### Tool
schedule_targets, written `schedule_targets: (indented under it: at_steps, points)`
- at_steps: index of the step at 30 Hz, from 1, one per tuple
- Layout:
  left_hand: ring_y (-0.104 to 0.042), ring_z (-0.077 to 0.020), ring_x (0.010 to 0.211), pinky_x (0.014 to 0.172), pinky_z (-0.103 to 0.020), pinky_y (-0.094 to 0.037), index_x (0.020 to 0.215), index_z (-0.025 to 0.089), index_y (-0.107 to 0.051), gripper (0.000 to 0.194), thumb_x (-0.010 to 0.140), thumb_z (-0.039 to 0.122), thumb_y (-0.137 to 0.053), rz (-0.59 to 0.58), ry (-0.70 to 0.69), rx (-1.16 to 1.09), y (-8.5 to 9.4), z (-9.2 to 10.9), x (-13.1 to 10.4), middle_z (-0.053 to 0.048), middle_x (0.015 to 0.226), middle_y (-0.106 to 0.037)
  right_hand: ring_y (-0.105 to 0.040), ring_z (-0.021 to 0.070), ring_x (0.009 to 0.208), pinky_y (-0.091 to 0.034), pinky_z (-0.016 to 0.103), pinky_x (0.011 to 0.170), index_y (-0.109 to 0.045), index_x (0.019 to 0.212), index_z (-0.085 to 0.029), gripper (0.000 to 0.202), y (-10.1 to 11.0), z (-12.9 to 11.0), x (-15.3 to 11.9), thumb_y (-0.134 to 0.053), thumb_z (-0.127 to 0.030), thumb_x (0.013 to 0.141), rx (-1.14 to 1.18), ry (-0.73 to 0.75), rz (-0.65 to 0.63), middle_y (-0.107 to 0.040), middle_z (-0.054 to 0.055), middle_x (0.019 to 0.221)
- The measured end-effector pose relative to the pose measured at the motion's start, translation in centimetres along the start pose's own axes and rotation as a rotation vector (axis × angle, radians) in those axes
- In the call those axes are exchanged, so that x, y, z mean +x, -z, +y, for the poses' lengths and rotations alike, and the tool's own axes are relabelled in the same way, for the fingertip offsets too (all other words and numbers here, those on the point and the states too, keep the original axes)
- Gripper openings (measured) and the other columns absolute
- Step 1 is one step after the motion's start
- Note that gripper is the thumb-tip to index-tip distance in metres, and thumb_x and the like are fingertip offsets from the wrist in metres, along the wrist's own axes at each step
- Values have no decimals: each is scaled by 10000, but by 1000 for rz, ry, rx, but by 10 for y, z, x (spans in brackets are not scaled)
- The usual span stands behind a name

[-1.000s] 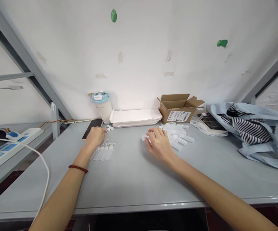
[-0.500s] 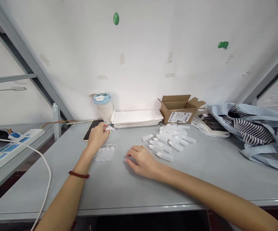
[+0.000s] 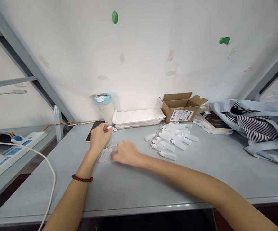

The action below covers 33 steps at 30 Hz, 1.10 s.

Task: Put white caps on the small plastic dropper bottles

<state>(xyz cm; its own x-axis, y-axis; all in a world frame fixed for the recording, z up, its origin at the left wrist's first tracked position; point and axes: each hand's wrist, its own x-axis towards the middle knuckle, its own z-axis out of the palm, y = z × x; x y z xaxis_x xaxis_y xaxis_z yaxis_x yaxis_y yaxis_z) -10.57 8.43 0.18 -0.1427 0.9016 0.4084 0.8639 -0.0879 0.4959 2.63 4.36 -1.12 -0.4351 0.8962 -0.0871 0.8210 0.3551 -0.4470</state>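
Observation:
My left hand [image 3: 99, 136] is closed in a pinch, with a small white plastic piece [image 3: 109, 127] at its fingertips. Beside those fingertips, another small white round piece [image 3: 115, 129] lies on the table. My right hand [image 3: 126, 153] has its fingers curled round the right end of a short row of translucent squeeze bottles [image 3: 104, 156], closed on one bottle there; its fingertips are partly hidden. Thin white strings or tips stick out from the tops of the row. Farther right lies a loose pile of similar bottles [image 3: 167, 145].
Along the wall stand a cup with a blue lid [image 3: 105, 107], a stack of white paper or envelopes [image 3: 139, 117] and an open cardboard box [image 3: 183, 109]. A phone [image 3: 89, 137] lies behind my left hand. A blue bag [image 3: 256, 146] fills the right side; a power strip [image 3: 15, 154] is at the left.
My right hand has moved left from bare table onto the row of bottles, and its fingers have closed. My left hand stays by the small white pieces, and one shows at its fingertips.

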Motion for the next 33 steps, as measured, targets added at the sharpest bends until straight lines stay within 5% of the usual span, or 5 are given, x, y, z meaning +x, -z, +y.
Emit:
schedule_targets:
  at_steps: [6,12,18,23,33]
  points:
    - [-640,-224,773,725,-305,-459,838,163,-657,274,709,375,-540,-42,28,-134,2,8,-3,-56,750,-696,-600,201,621,-340,260,502,-666,691,-154,250,11,19,-19,-515,-350,730,-50,-31,17,-657,90,666]
    - [-628,-200,722,615,-277,-462,871,156,-655,328,702,431,-599,-294,92,-526,3,25,-15,-45,718,-683,-453,116,477,-257,241,474,-538,595,-165,267,22,55,-47,-483,-334,795,-54,25,252,-547,23,525]
    - [-599,-171,714,647,-277,-467,873,162,-661,312,729,433,-608,-545,79,-692,4,49,-32,-33,723,-654,-458,100,537,-335,224,538,-500,640,-171,218,36,85,-74,-499,-320,798,377,155,413,-523,-10,578]
    - [-598,-169,762,691,-285,-470,980,173,-651,332,770,424,-593,-712,29,-747,-4,58,-42,-47,813,-660,-543,130,594,-407,250,573,-539,683,-156,240,43,93,-80,-479,-351,810,955,-11,295,-577,19,646]
    - [-589,-167,809,710,-276,-469,1041,199,-640,323,805,412,-579,-743,-17,-863,-4,64,-50,-49,857,-658,-453,103,550,-374,257,589,-585,735,-124,219,41,93,-80,-504,-316,804,1619,-42,38,-453,-12,620]
